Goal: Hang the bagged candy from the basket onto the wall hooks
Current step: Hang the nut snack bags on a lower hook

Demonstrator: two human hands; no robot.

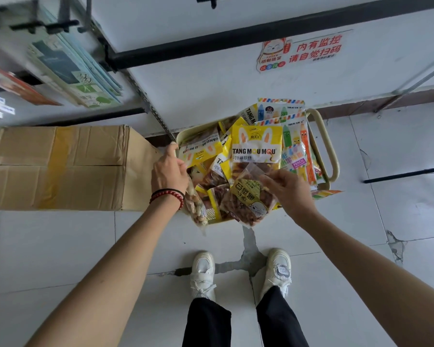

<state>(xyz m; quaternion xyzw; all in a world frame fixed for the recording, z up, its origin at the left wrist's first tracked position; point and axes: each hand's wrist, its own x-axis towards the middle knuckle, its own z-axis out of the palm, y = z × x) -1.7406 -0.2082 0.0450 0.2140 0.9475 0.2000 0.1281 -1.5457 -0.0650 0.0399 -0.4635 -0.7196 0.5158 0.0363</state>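
Note:
A cream basket (324, 136) on the floor by the wall is piled with several candy bags. My left hand (169, 171) grips a clear bag of pale round candies (197, 211) that hangs down past the basket's left front corner. My right hand (287, 189) pinches the clear top of a yellow-labelled bag of brown candy (246, 204), with a yellow rabbit bag (256, 144) standing right behind it. Striped pencil-candy bags (295, 144) lean at the basket's right side. Black wall hooks (212, 0) stick out at the top of the view.
A taped cardboard box (60, 166) lies on the floor left of the basket. Above it, a shelf holds books and packets (73, 71). A black rail (236, 38) crosses the white wall. My two shoes (203, 271) stand on cracked floor tiles.

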